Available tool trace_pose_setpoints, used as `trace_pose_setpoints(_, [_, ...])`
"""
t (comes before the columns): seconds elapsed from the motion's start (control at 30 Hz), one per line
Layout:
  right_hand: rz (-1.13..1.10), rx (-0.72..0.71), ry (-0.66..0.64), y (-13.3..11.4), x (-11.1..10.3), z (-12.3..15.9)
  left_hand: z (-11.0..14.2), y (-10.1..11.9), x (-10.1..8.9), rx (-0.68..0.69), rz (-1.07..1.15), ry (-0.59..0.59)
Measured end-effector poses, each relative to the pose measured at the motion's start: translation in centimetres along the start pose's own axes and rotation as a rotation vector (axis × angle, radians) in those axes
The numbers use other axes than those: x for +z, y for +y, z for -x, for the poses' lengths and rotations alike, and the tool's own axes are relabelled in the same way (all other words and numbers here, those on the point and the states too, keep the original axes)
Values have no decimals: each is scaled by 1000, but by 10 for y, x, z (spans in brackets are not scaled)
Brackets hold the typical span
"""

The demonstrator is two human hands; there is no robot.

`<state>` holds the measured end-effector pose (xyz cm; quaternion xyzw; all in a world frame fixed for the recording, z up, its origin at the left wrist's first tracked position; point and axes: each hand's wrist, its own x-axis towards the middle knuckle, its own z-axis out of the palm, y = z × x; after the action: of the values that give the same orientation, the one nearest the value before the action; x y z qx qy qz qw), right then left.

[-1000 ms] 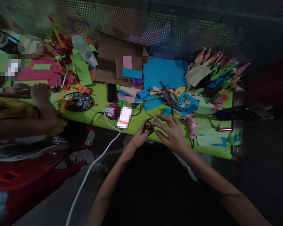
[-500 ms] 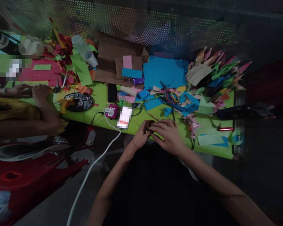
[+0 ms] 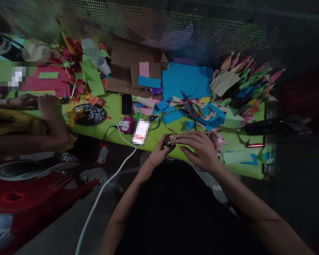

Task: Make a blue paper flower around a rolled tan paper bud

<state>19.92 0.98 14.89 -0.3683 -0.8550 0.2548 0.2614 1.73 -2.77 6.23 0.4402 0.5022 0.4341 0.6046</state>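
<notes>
A small round brown piece with a pale, crumpled-looking top (image 3: 171,140) is held over the table's front edge; its exact kind is too small to make out. My left hand (image 3: 160,151) is closed around its left side. From the right, the fingertips of my right hand (image 3: 198,148) reach to its top edge, the thumb apart below and the fingers stretched out. Just beyond lies the green tabletop (image 3: 159,134). A lit phone (image 3: 140,132) is left of my hands, and a pink glue gun (image 3: 219,146) lies to their right, partly behind my right hand.
Blue paper (image 3: 186,81) and brown paper (image 3: 119,74) lie at the back. Paper flowers (image 3: 250,78) crowd the right rear. A white cable (image 3: 106,184) hangs off the front edge. At left, another person's hands (image 3: 46,102) rest near black scissors (image 3: 65,100).
My right hand has drawn back to the right and its thumb has come away, uncovering the pale top of the brown piece. My left hand stays nearly in place.
</notes>
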Motion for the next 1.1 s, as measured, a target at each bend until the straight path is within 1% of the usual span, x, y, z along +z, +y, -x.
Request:
trace_pose_setpoints(0.1, [106,-21,-46,1,-2,2,-1,1,1,1,-19,-6])
trace_pose_setpoints(0.2, [155,-44,-76,0,1,3,-1,8,0,25,-55,-39])
trace_pose_setpoints(0.27, [161,-34,-34,0,4,1,0,14,-1,48,-93,-43])
trace_pose_setpoints(0.37, [168,33,31,0,8,-4,1,18,-1,89,-185,-7])
trace_pose_setpoints(0.47, [193,101,29,2,13,-9,1,19,0,132,-291,22])
trace_pose_setpoints(0.53, [188,133,43,3,16,-11,1,19,1,146,-321,23])
trace_pose_setpoints(0.63, [76,199,100,5,20,-12,1,18,1,133,-307,23])
trace_pose_setpoints(0.77, [-203,330,186,7,24,-10,0,18,1,110,-287,18])
trace_pose_setpoints(0.97, [-517,497,205,6,31,-7,-1,21,2,102,-268,4])
trace_pose_setpoints(1.03, [-575,532,202,6,33,-7,-1,22,3,105,-260,4])
trace_pose_setpoints(1.1, [-540,526,212,6,34,-6,-1,23,3,112,-255,0])
